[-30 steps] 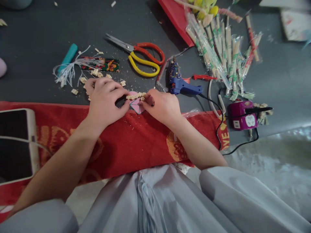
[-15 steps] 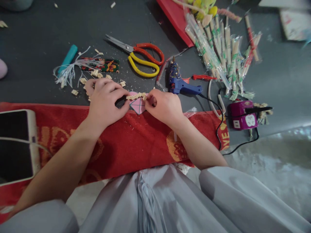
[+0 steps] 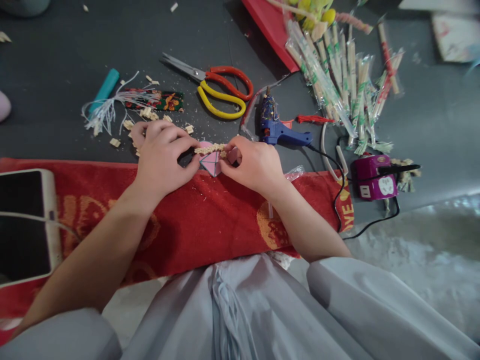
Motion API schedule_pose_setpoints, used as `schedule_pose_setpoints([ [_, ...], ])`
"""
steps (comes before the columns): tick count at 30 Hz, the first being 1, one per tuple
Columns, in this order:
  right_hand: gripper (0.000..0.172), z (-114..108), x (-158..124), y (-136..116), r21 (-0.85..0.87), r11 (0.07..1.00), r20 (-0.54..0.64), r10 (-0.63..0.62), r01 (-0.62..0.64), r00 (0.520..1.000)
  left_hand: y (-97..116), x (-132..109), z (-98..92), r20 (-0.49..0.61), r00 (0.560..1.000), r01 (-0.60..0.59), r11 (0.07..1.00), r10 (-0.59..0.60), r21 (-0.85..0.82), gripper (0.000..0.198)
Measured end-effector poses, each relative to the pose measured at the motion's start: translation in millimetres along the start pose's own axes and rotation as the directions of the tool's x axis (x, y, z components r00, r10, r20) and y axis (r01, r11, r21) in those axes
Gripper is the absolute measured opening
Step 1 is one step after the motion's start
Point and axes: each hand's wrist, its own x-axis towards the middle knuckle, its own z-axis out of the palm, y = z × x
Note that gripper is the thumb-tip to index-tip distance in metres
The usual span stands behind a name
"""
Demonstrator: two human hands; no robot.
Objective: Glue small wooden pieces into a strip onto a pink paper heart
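A small pink card (image 3: 211, 166) with dark drawn lines lies between my two hands, over the towel's upper edge. A pale straw braid (image 3: 208, 148) runs across its upper part. My left hand (image 3: 163, 156) pinches the left end of card and braid between thumb and forefinger, its other fingers resting on the table among straw scraps. My right hand (image 3: 255, 162) has thumb and forefinger closed at the right end; its other fingers are curled, and a bit of pink shows inside the curl. The fingertips hide the ends of the braid.
Scissors (image 3: 223, 94) and a blue glue gun (image 3: 279, 125) lie beyond my hands. Wrapped straw bundles (image 3: 347, 85) are at the back right, a purple box (image 3: 376, 177) with cords at right. A red towel (image 3: 210, 220) lies in front; a tablet (image 3: 26, 225) is at left.
My right thumb and forefinger have shifted slightly left along the card and braid, and more pink shows within the curl of that hand. My left hand stays put.
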Motion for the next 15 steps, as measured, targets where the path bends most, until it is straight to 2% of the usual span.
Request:
schedule_pose_setpoints([
  [8,0.020,1.0,2.1,2.1,-0.028,0.999,-0.002,0.025,-0.025,1.000,3.5,2.1,-1.3,0.038,0.997,0.064,0.996,-0.062,-0.062,0.028],
  [15,0.021,1.9,3.1,2.9,-0.024,0.999,-0.010,0.035,-0.035,0.999,2.9,1.4,-0.7,0.026,0.998,0.056,0.997,-0.055,-0.050,0.027],
])
